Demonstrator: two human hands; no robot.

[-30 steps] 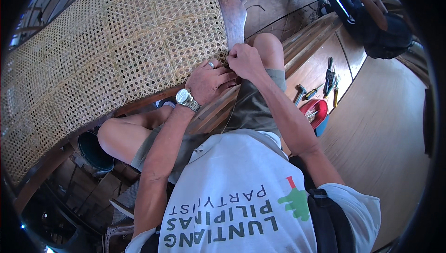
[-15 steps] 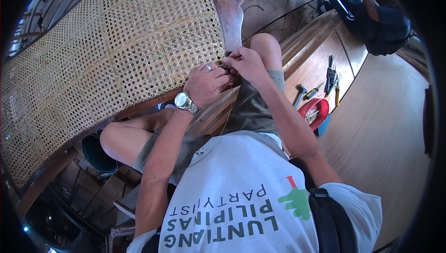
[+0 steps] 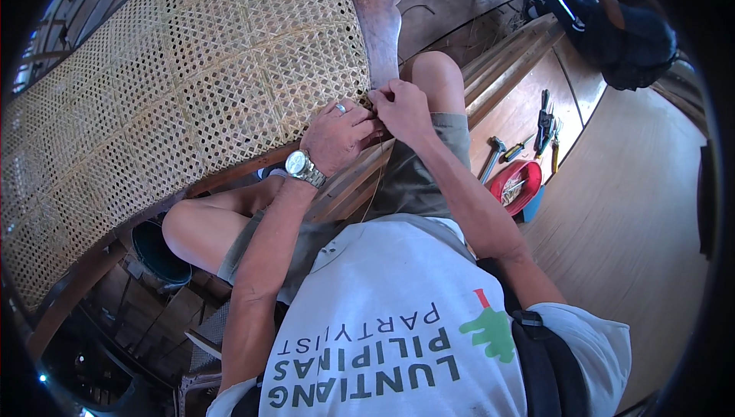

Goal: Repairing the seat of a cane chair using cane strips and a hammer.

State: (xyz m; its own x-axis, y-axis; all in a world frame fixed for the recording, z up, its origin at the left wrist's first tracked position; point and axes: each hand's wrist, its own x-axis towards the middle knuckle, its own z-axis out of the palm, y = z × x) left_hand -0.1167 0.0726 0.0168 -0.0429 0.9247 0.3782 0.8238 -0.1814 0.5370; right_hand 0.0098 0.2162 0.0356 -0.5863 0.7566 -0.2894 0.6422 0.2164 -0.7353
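Note:
A wide woven cane panel [image 3: 222, 57], open-meshed and straw-coloured, is set in a dark wooden frame [image 3: 379, 22] with a scalloped end. My left hand [image 3: 337, 140], with a ring and a metal watch at the wrist, lies at the panel's near right corner. Its fingers are together and bent over the edge. Right beside it, my right hand [image 3: 403, 111] pinches at that same corner with thumb and forefinger; what lies in the pinch is too small to make out. A thin cane strand [image 3: 377, 191] hangs down from beneath the hands toward my lap.
On the board to the right lie a hammer [image 3: 493, 158], a screwdriver [image 3: 517, 147] and pliers [image 3: 556, 149], near a red container [image 3: 517, 195] with small pale pieces in it. A dark bucket [image 3: 159, 252] stands below the frame. Another person [image 3: 605, 26] is at the upper right.
My hands stay at the same corner, with only a slight shift of the right hand's fingers. The view has moved a little.

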